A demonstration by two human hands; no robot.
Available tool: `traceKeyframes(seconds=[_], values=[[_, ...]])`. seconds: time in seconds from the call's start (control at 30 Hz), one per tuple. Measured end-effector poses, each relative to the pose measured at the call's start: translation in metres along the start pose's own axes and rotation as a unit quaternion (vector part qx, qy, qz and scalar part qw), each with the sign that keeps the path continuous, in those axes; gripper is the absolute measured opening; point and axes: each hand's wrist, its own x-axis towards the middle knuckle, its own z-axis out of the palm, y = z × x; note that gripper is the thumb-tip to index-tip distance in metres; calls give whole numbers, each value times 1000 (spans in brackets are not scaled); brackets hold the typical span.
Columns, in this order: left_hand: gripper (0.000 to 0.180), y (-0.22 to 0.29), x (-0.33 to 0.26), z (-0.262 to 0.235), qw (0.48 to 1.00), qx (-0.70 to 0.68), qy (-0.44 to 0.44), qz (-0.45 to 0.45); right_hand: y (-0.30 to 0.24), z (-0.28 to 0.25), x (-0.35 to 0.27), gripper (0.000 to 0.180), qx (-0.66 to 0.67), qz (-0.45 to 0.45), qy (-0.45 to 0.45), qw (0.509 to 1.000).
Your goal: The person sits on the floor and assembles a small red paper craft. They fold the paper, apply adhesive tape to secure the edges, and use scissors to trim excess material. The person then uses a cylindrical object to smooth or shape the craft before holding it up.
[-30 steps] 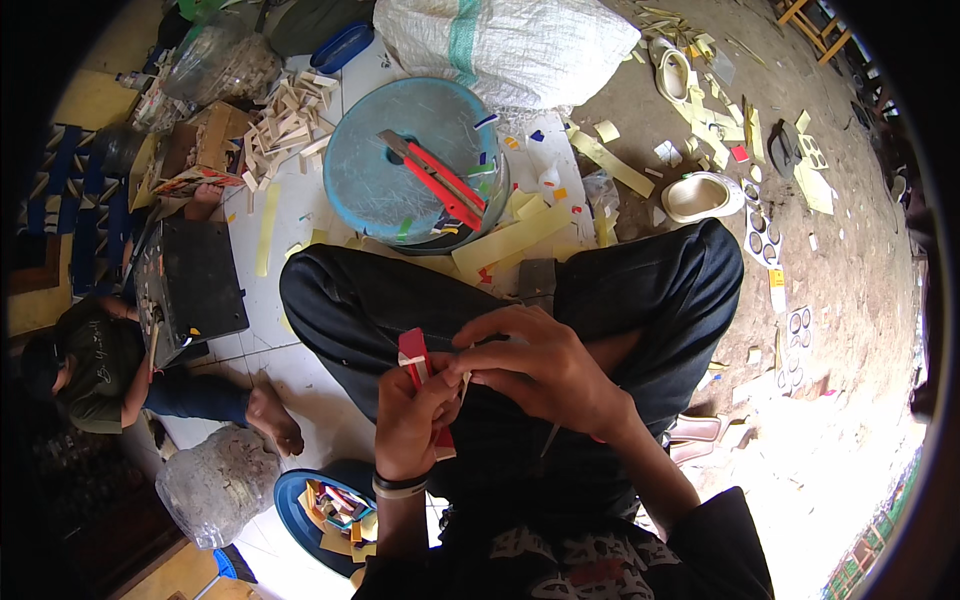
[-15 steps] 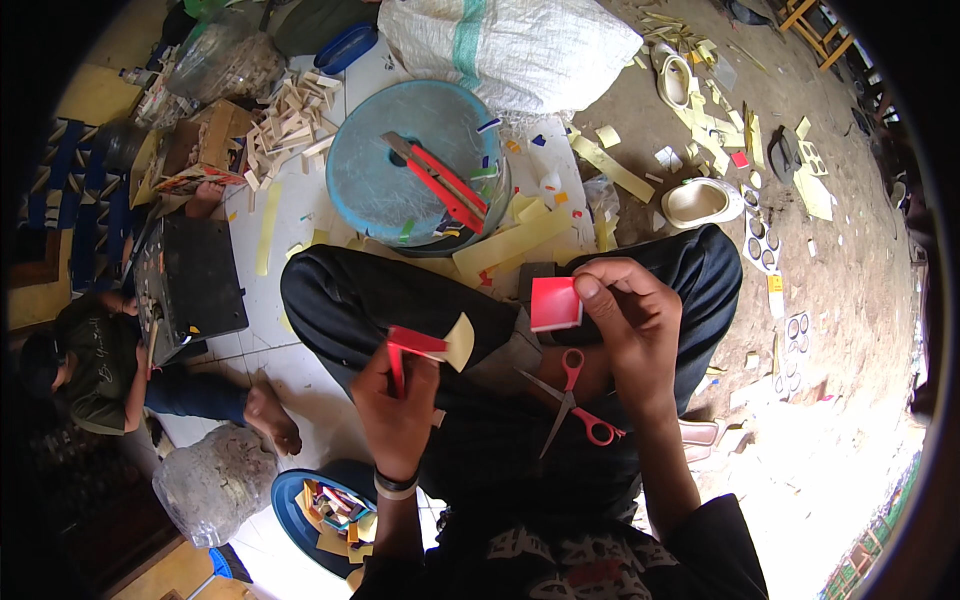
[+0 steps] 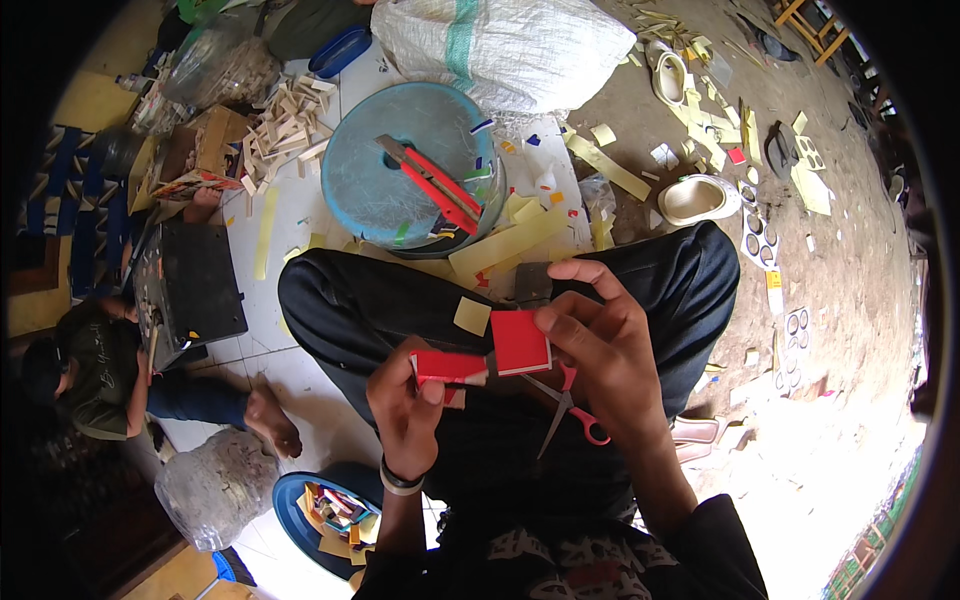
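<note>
Red square piece pinched in right hand — left hand gripping red strip, scissors on lap

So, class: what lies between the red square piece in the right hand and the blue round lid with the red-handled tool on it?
In the head view, between the red square piece and the blue round lid lie a dark-trousered leg, a small yellow square resting on it, and yellow strips on the floor.
</note>
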Motion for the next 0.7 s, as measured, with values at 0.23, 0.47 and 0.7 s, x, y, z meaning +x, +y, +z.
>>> traceKeyframes(seconds=[0.23,0.47,0.7], values=[[68,-3,-1,4,999,-36,19,24,0,8,-4,42,62,49,-24,997],[60,-5,-4,4,998,37,30,32,1,9,-9,40,62,60,-40,995],[38,-5,-10,4,999,0,11,36,10,11,-9,35,19,9,-39,999]])
